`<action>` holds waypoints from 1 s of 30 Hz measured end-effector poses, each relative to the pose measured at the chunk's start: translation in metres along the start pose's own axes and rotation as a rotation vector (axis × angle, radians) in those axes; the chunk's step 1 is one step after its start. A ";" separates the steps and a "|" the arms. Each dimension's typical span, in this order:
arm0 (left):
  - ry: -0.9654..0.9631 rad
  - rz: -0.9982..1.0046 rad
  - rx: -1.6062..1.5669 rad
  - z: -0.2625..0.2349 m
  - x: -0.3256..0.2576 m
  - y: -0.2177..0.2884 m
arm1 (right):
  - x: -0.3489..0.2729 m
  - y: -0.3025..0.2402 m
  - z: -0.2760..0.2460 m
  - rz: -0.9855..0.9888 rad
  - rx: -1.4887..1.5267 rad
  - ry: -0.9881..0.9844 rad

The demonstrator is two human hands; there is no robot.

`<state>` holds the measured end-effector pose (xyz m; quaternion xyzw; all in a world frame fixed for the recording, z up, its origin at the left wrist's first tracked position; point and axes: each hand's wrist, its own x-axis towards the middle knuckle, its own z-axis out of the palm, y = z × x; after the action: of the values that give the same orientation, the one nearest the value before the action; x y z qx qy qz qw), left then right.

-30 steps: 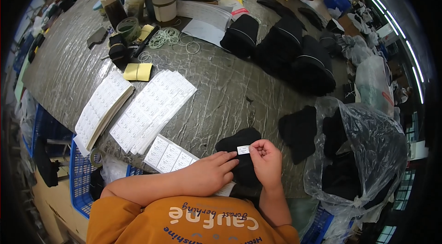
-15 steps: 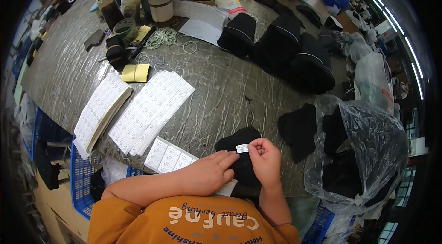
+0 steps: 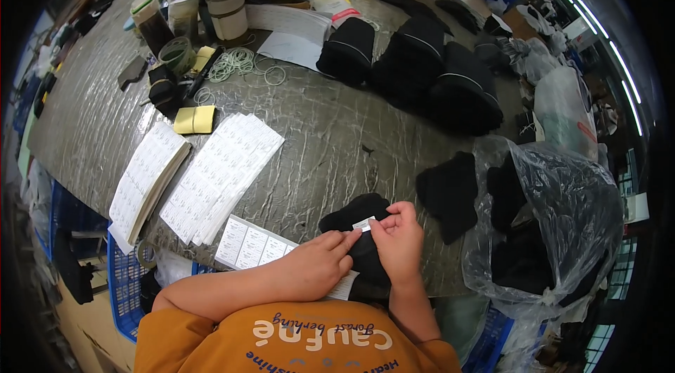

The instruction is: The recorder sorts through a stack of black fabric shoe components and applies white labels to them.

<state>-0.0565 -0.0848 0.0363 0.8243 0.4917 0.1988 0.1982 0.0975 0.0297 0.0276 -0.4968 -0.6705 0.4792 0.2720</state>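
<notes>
Touching label (image 3: 362, 223) over black piece (image 3: 350, 208)
With thumb of unclenched right hand (image 3: 398, 242) and fingertips of outstretched left hand (image 3: 322, 261)

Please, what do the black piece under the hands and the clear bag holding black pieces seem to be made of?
Black piece: matt, perhaps fabric, since its surface shows no shine.
Clear bag: glossy, likely thin plastic film: see-through, crinkled, with bright highlights.

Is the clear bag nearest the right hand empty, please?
The bag is not empty: black pieces show inside; whether it is full, I cannot tell.
</notes>
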 end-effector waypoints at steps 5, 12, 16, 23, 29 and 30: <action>0.006 0.013 0.053 0.000 0.003 0.000 | 0.010 0.015 -0.003 -0.419 -0.467 0.203; 0.013 0.002 0.118 -0.004 0.017 -0.001 | 0.013 0.031 -0.026 0.115 0.027 0.025; -0.004 -0.018 0.156 0.000 0.021 -0.005 | 0.020 0.037 -0.047 -0.289 -0.783 0.536; -0.006 -0.029 0.135 -0.008 0.023 -0.005 | 0.071 0.085 -0.086 -0.106 -1.015 0.419; -0.066 -0.058 0.105 -0.019 0.015 0.000 | 0.046 0.029 -0.080 -0.382 -0.692 0.364; -0.059 -0.035 0.084 -0.020 0.011 0.000 | 0.036 0.023 -0.075 -0.401 -0.482 0.267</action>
<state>-0.0620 -0.0724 0.0547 0.8287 0.5079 0.1500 0.1814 0.1564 0.0921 0.0323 -0.4634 -0.8073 0.1743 0.3211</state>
